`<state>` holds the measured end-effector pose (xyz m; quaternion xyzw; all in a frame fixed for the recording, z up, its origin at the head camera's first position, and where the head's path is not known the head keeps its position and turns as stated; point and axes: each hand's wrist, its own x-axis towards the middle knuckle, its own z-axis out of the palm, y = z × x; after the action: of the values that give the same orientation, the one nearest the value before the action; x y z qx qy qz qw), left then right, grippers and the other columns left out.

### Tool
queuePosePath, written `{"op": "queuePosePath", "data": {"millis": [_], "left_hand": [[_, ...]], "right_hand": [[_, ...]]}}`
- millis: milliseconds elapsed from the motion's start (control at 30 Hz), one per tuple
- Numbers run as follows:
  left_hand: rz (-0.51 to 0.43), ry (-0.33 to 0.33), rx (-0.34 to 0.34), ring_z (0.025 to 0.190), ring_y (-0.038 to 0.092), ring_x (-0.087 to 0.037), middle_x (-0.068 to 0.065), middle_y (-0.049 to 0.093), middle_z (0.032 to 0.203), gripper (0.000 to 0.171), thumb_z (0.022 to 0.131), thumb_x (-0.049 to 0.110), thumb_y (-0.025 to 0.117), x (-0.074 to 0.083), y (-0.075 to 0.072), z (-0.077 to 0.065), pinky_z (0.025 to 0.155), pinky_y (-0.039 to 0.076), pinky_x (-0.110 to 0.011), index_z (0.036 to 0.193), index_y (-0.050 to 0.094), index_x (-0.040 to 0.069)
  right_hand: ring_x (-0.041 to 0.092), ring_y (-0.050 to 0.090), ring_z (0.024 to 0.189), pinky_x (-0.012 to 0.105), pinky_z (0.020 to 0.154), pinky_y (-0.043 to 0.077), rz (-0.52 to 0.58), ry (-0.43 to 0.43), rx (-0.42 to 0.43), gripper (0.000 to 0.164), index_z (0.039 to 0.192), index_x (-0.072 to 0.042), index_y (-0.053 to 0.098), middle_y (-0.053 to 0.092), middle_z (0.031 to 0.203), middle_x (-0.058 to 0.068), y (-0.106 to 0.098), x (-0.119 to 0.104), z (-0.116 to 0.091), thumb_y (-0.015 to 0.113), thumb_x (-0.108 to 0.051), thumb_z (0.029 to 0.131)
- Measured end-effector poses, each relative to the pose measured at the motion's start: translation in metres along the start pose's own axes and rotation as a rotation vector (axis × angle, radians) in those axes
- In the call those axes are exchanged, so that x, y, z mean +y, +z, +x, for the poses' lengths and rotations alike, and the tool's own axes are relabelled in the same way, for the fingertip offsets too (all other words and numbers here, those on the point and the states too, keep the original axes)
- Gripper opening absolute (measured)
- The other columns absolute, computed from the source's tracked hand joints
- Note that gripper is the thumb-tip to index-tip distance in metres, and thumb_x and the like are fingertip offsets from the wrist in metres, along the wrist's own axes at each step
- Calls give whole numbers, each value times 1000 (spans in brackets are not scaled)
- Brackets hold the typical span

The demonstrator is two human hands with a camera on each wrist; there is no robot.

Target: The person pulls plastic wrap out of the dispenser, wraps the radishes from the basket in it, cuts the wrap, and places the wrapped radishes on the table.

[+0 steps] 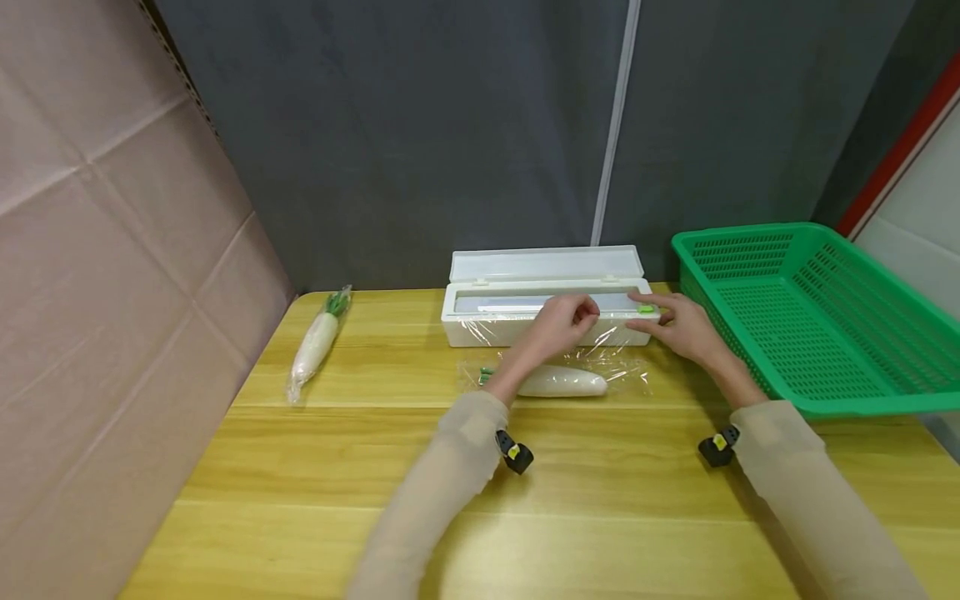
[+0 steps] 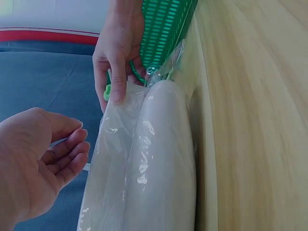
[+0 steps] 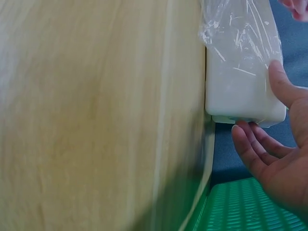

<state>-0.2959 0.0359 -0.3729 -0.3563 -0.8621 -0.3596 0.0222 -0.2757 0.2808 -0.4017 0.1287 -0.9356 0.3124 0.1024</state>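
A white cling film dispenser (image 1: 472, 333) stands at the back of the table, its lid (image 1: 543, 265) raised. Clear film (image 1: 618, 367) hangs over its front and lies around a white radish (image 1: 566, 381) in front. My right hand (image 1: 678, 325) grips the dispenser's right end, thumb on the front edge and fingers at the end wall (image 3: 240, 103), by the green slider (image 1: 647, 309). Above the dispenser, my left hand (image 1: 566, 321) has loosely curled fingers; nothing shows between them in the left wrist view. My left forearm partly hides the radish's leafy end.
A second radish (image 1: 315, 346), wrapped in clear film with its green top, lies at the table's left. The green basket (image 1: 825, 408) stands right of the dispenser, close to my right forearm. A dark grey panel (image 1: 420, 150) rises behind the wooden table (image 1: 300, 483).
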Motion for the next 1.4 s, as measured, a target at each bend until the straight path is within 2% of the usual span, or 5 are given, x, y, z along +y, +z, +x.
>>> {"op": "queuePosePath", "data": {"millis": [300, 500, 633, 933, 1400], "left_hand": [[96, 54, -28, 88, 61, -13, -8, 69, 99, 16, 100, 10, 62, 11, 17, 23, 78, 44, -12, 109, 71, 1], [102, 41, -15, 89, 58, -9, -5, 66, 103, 19, 102, 15, 61, 14, 30, 32, 78, 43, -10, 113, 70, 2], [125, 14, -9, 94, 59, -9, -3, 63, 107, 22, 103, 18, 61, 16, 38, 36, 79, 44, -10, 118, 69, 4], [215, -40, 23, 96, 59, -7, 2, 62, 109, 24, 102, 24, 62, 20, 52, 47, 82, 45, -13, 120, 69, 11], [304, -172, 88, 83, 59, -3, 10, 60, 96, 23, 96, 40, 70, 30, 61, 56, 68, 46, -17, 107, 73, 21]], "right_hand": [[24, 62, 68, 34, 63, 42, 18, -26, 15, 54, 138, -8, 62, 61, 124, 26, 2, 6, 1, 78, -31, 91], [37, 68, 85, 44, 74, 49, 36, -12, 3, 54, 139, -4, 60, 57, 130, 30, 2, 7, 0, 76, -28, 93], [45, 67, 95, 52, 80, 51, 40, -9, -2, 53, 137, -1, 60, 55, 130, 31, 2, 6, -1, 76, -25, 93], [46, 67, 94, 49, 78, 51, 23, -2, 6, 49, 133, 3, 61, 58, 126, 31, 1, 9, 1, 76, -22, 93], [48, 66, 95, 49, 78, 53, 32, 4, -3, 47, 132, 5, 61, 59, 126, 33, -2, 7, 2, 75, -16, 92]]}}
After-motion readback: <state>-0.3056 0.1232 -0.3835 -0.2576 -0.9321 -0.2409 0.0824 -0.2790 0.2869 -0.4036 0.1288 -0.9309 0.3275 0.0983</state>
